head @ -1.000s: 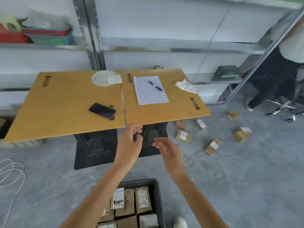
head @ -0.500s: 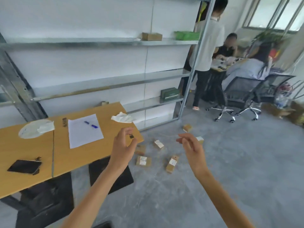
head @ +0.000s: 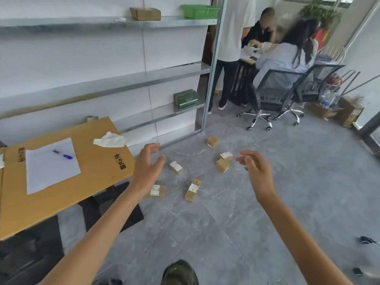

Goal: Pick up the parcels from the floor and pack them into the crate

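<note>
Several small brown parcels with white labels lie scattered on the grey floor ahead. One parcel (head: 158,190) lies just behind my left wrist, another parcel (head: 192,189) stands on its side in the middle, and a third parcel (head: 176,167) lies farther back. More parcels (head: 222,165) sit to the right, one (head: 212,142) near the shelf post. My left hand (head: 148,165) and my right hand (head: 255,169) are stretched out above them, fingers apart, holding nothing. The crate is out of view.
A wooden table (head: 98,173) with paper, a pen and a crumpled tissue stands at left. A metal shelf rack (head: 211,64) runs along the wall. People sit and stand by office chairs (head: 275,95) at the back right. My shoe (head: 180,272) shows at the bottom.
My view has swung right and away from the crate, which has left the frame. The scattered parcels are now ahead, and both hands have spread open toward them.
</note>
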`<action>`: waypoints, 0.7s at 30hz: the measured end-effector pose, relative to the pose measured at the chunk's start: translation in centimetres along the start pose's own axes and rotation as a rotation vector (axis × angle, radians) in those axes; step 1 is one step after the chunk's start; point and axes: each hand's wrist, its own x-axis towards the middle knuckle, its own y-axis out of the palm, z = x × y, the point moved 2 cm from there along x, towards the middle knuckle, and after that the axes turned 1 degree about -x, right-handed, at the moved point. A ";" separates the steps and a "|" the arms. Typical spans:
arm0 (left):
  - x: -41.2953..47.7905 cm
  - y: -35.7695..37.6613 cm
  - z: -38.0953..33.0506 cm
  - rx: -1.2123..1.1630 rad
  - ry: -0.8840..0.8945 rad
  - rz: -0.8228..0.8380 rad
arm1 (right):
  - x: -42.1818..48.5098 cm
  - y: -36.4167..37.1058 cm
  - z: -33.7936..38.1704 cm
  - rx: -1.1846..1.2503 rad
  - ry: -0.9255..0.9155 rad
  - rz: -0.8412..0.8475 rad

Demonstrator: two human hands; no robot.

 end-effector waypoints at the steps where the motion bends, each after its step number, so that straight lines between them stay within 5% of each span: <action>1: 1.0 0.4 0.4 0.004 -0.006 -0.002 | 0.8 0.1 -0.5 -0.001 0.012 0.005; 21: 28.7 15.0 7.1 -0.028 -0.270 0.124 | 31.1 8.8 -9.3 -0.229 0.195 0.187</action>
